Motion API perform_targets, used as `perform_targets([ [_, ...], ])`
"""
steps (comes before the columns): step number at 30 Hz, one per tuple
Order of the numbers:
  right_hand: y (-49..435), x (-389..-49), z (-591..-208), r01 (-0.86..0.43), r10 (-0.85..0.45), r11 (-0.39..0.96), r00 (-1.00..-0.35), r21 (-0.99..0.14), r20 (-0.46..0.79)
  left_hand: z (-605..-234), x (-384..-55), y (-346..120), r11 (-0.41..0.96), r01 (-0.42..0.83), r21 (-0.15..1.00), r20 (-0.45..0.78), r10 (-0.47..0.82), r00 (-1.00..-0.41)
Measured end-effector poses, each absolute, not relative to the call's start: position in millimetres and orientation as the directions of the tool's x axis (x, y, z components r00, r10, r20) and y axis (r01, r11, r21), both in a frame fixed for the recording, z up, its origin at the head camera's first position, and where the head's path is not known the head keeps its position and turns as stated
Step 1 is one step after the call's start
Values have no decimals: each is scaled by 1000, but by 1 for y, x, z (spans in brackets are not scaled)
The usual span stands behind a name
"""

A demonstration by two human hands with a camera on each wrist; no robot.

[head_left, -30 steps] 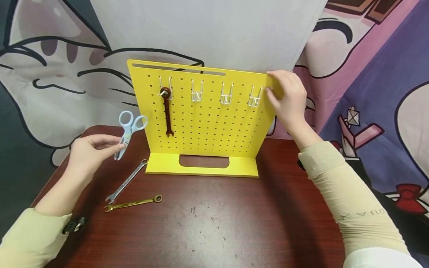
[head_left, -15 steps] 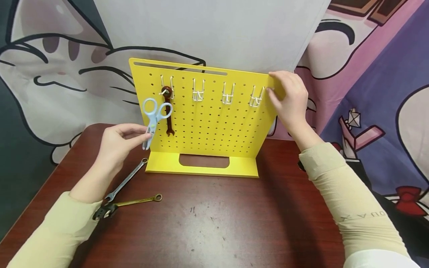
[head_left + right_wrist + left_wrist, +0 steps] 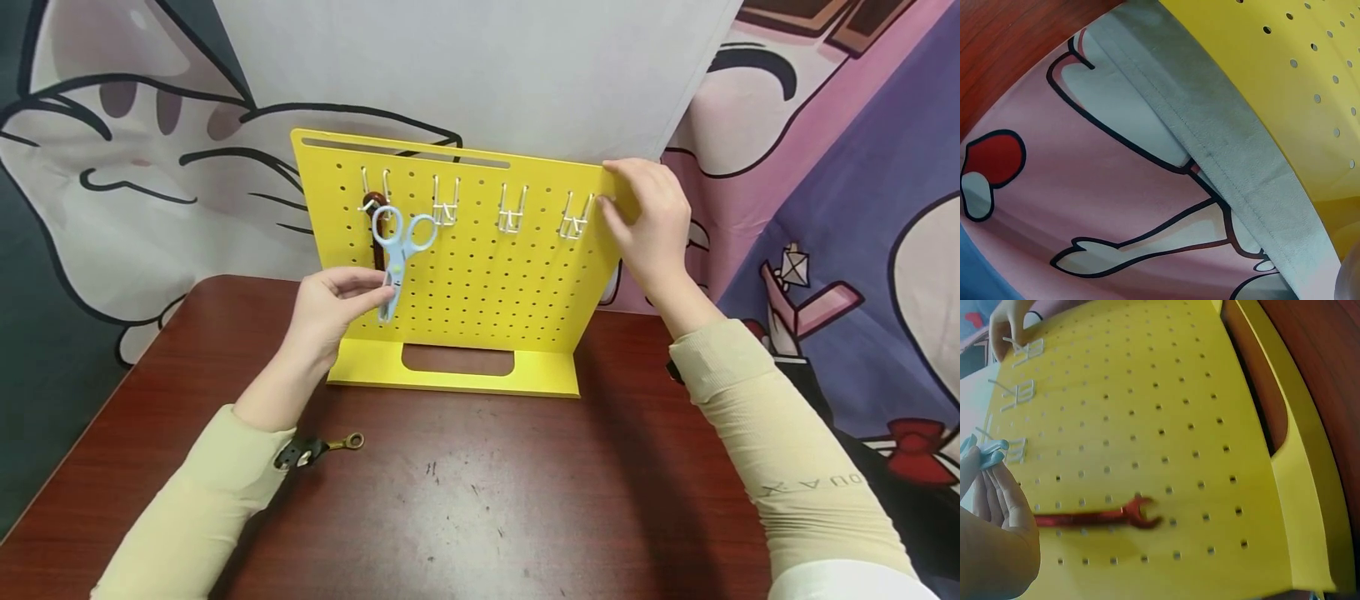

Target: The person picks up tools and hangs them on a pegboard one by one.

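Note:
Pale blue scissors, handles up, are pinched near the blades by my left hand. They stand in front of the yellow pegboard, and in the head view they overlap a dark red wrench that hangs from the leftmost white hook. The wrench's open end shows in the left wrist view. My right hand grips the board's upper right edge, thumb on the front face. To the right of the scissors, a white wire hook holds nothing.
Two more bare hooks sit farther right, a middle hook and a right hook. A gold wrench lies on the brown table, partly behind my left wrist strap. Printed cloth stands behind the board.
My left hand has carried the scissors rightward and up from the table's left side to the front of the board. Its arm now covers the silver wrench. My right hand stays put.

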State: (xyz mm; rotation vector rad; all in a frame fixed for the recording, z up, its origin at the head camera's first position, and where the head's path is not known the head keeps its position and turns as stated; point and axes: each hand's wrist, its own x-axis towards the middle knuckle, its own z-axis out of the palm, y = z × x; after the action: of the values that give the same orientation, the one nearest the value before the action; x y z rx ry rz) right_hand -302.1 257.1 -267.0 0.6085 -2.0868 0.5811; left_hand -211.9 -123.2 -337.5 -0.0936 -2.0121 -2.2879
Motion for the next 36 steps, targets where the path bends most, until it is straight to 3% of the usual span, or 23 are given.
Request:
perform_targets([
  [15,257,-301,-267,-611,-216,772,-511,-174,832,-349,-242,-93,-189,77,979,75,-19,-997],
  [36,257,-302,-267,-619,-221,767,-500,-168,837,-365,-259,-77,-309,23,951,0,-73,-997],
])
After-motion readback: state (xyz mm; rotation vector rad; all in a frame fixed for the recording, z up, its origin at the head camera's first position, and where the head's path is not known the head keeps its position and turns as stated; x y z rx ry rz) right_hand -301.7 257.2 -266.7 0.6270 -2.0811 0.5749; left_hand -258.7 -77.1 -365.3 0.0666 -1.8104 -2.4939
